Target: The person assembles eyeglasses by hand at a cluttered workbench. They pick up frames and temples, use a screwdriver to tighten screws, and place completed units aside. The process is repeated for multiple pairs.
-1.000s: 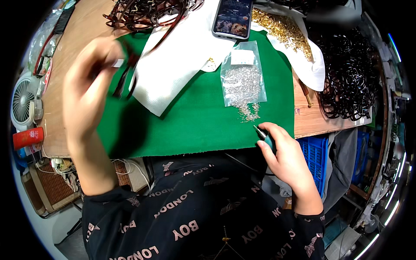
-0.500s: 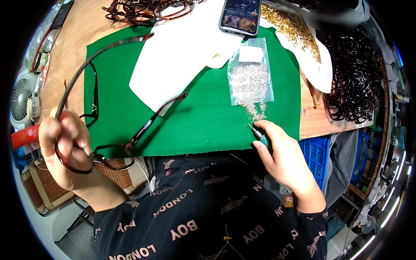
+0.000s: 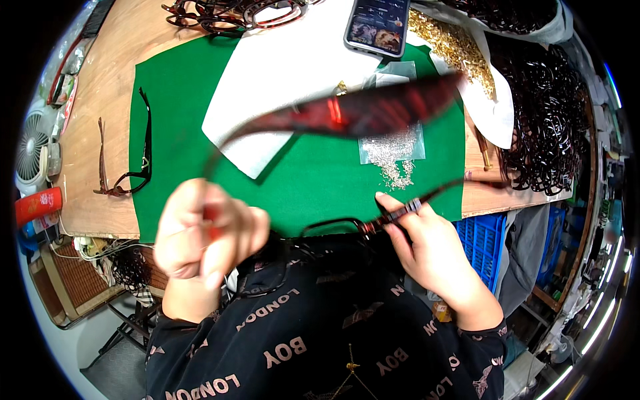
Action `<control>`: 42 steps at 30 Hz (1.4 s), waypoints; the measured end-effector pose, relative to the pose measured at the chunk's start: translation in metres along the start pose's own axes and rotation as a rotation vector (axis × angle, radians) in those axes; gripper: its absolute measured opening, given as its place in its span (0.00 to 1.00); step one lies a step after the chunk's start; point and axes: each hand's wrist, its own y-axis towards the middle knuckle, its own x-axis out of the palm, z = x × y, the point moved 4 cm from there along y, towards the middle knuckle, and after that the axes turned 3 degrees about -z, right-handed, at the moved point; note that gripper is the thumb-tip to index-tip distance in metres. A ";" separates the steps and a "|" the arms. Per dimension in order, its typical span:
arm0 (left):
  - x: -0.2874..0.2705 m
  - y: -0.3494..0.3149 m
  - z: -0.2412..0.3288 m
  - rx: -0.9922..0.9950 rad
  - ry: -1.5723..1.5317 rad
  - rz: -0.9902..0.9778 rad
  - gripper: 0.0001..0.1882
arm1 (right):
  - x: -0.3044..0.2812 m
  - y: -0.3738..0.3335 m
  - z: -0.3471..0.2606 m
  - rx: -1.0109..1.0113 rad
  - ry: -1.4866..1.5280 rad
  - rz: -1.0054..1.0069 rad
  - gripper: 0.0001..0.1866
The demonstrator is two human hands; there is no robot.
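My left hand (image 3: 207, 240), smeared by motion, is closed on a dark tortoiseshell eyeglass frame (image 3: 373, 113). One temple sweeps across the mat close to the camera; the other crosses in front of my right hand (image 3: 437, 250). That hand keeps the closed pose in which a green-handled tool with a metal tip showed earlier; the temple now covers the tool. Just beyond its fingertips, tiny silvery screw-like parts (image 3: 395, 175) spill from a clear plastic bag (image 3: 420, 143) onto the green mat (image 3: 320, 173). The raised temple hides part of the bag.
Another eyeglass frame (image 3: 146, 163) lies at the mat's left edge. White cloth (image 3: 267, 73), a phone (image 3: 377, 27) and golden parts (image 3: 453, 47) are at the back. Dark frames (image 3: 540, 120) heap up at right, near a brass-tipped tool (image 3: 485, 157). A blue crate (image 3: 483, 240) stands below.
My left hand has moved right, bringing the eyeglass frame across the mat and in front of my right hand, which has barely moved. The green-handled tool has gone out of sight behind the temple.
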 end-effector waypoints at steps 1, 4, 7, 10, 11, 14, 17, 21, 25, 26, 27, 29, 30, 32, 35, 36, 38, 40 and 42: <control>0.001 0.000 -0.008 -0.072 -0.056 0.108 0.19 | 0.000 0.000 0.000 -0.047 0.048 0.014 0.22; -0.009 -0.003 -0.024 -0.120 -0.140 0.266 0.19 | 0.001 -0.005 0.003 -0.022 0.125 0.018 0.21; -0.013 -0.003 -0.029 -0.164 -0.185 0.320 0.15 | -0.001 -0.009 0.003 0.000 0.174 0.023 0.21; -0.011 -0.003 -0.033 -0.217 -0.210 0.298 0.13 | 0.001 -0.007 0.000 0.032 0.190 0.043 0.21; -0.010 -0.004 -0.035 -0.226 -0.229 0.298 0.13 | 0.003 -0.006 -0.002 0.043 0.189 0.048 0.21; -0.009 -0.007 -0.039 -0.211 -0.317 0.293 0.16 | 0.007 -0.004 -0.004 0.028 0.048 0.067 0.22; -0.011 -0.008 -0.040 -0.195 -0.341 0.260 0.15 | 0.009 -0.004 -0.003 0.016 0.028 0.077 0.22; -0.012 -0.012 -0.048 -0.187 -0.454 0.243 0.14 | 0.007 -0.006 -0.002 0.029 0.081 0.062 0.21; -0.008 -0.020 -0.068 -0.145 -0.653 0.231 0.16 | 0.005 -0.007 -0.002 0.031 0.124 0.065 0.21; -0.010 -0.024 -0.075 -0.186 -0.690 0.245 0.17 | 0.005 -0.007 -0.002 0.030 0.133 0.064 0.21; -0.012 -0.025 -0.081 -0.232 -0.669 0.303 0.17 | 0.004 -0.004 -0.002 -0.019 0.132 0.072 0.20; -0.017 -0.028 -0.091 -0.281 -0.675 0.347 0.19 | 0.006 0.003 -0.002 0.130 0.696 -0.227 0.19; -0.019 -0.027 -0.092 -0.314 -0.642 0.346 0.20 | 0.008 0.004 -0.006 0.207 0.981 -0.380 0.19; -0.018 -0.025 -0.093 -0.363 -0.605 0.333 0.21 | 0.013 0.007 -0.017 0.179 1.459 -0.620 0.21; -0.023 -0.031 -0.098 -0.397 -0.562 0.384 0.22 | 0.014 0.016 -0.033 0.248 1.565 -0.690 0.19; -0.023 -0.031 -0.098 -0.388 -0.565 0.387 0.22 | 0.016 0.019 -0.035 0.265 1.572 -0.696 0.19; -0.023 -0.029 -0.097 -0.397 -0.570 0.362 0.22 | 0.017 0.022 -0.037 0.272 1.590 -0.698 0.18; -0.022 -0.028 -0.098 -0.389 -0.601 0.344 0.22 | 0.020 0.023 -0.037 0.257 1.607 -0.691 0.18; -0.022 -0.028 -0.098 -0.366 -0.652 0.332 0.21 | 0.022 0.023 -0.036 0.269 1.622 -0.681 0.18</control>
